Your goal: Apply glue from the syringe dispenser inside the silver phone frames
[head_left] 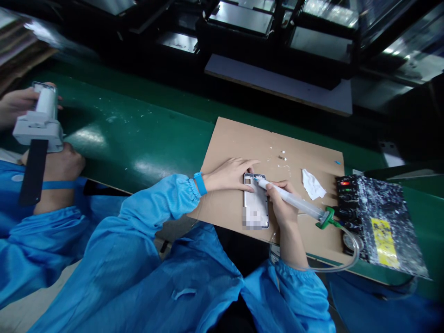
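A pale phone housing (255,203) lies flat on the cardboard sheet (227,143), its lower end blurred out. My left hand (231,176) reaches in from the left and grips the housing's upper end, thumb along the left edge and forefinger by the top edge. In my right hand (283,203) is a translucent dispensing syringe (301,203), tilted, with its tip at the upper part of the housing. A green cap (325,217) closes the syringe's rear end, and a clear tube (355,245) runs from it.
A black dispenser box (391,226) with a yellow label and lit display stands at the right. Crumpled white tissue (312,184) and small white bits lie on the cardboard. To the left, a co-worker's hands (57,162) hold a white handheld device (40,122). Dark racks line the back.
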Available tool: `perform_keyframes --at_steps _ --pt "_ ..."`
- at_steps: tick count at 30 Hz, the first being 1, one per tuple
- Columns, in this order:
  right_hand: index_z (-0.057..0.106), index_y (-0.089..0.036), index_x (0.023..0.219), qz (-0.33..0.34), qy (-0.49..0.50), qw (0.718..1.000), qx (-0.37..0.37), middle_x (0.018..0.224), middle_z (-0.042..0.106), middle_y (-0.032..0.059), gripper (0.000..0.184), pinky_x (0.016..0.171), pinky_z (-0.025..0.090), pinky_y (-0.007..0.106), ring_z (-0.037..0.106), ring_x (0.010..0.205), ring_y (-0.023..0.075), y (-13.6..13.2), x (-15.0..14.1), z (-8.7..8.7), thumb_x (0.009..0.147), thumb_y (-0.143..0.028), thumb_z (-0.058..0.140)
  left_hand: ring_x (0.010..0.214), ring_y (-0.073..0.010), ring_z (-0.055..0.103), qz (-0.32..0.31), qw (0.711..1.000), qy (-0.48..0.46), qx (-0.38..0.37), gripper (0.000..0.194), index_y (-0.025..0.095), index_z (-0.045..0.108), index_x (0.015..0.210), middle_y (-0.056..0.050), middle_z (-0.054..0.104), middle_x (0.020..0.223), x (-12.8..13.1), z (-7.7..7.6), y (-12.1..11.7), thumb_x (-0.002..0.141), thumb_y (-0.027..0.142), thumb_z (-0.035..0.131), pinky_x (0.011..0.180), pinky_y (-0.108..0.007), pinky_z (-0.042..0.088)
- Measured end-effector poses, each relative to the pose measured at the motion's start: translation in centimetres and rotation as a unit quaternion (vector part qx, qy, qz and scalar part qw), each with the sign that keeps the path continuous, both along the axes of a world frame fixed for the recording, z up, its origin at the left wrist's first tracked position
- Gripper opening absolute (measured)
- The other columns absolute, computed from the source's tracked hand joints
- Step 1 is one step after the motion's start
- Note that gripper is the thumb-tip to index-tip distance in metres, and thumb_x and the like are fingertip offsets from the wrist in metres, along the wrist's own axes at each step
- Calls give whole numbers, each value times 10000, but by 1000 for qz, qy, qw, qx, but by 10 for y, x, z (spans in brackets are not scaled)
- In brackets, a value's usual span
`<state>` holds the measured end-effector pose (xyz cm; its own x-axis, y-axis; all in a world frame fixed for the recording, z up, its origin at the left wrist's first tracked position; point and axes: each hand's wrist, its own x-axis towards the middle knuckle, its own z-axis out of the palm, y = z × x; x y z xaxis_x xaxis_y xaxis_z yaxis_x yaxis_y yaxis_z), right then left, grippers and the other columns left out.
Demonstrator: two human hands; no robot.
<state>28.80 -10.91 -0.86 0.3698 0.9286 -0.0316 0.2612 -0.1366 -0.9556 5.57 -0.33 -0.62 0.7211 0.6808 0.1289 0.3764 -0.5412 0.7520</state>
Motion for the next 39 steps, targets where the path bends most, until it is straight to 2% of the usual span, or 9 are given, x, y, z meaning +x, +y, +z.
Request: perform_keyframes --at_steps 15,19,30,35,39 --pt "765 -222 914 7 -16 1000 9 839 802 58 534 706 565 360 720 741 225 0 -1 1 826 -726 919 1346 -324 702 1 1000 8 0 904 275 504 1668 -88 774 1401 0 2 -1 913 459 966 1186 -482 496" --pt "769 -222 941 9 -28 1000 0 859 813 61 517 723 565 357 734 773 231 0 -1 1 836 -707 917 1338 -318 705 0 1000 4 -1 910 262 510 1654 -82 779 1381 0 3 -2 898 444 984 1187 -476 497" --pt "751 -232 880 5 -10 1000 7 794 789 45 521 681 555 351 699 694 214 0 0 0 811 -716 933 1346 -317 706 -1 1000 7 -6 917 291 502 1672 -74 781 1386 -2 4 -1 903 454 974 1189 -489 505" --pt "766 -224 890 -24 36 999 4 741 769 43 576 601 531 337 653 602 196 0 2 0 748 -744 969 1330 -305 721 -6 1000 4 -10 927 261 504 1670 -80 785 1381 -1 3 1 907 478 984 1191 -474 515" --pt "801 -227 918 -68 44 997 0 784 789 67 541 589 525 352 664 632 217 0 4 -1 740 -699 997 1381 -307 702 -21 999 4 -25 987 252 452 1734 -93 784 1420 -3 5 9 924 474 970 1222 -474 511"
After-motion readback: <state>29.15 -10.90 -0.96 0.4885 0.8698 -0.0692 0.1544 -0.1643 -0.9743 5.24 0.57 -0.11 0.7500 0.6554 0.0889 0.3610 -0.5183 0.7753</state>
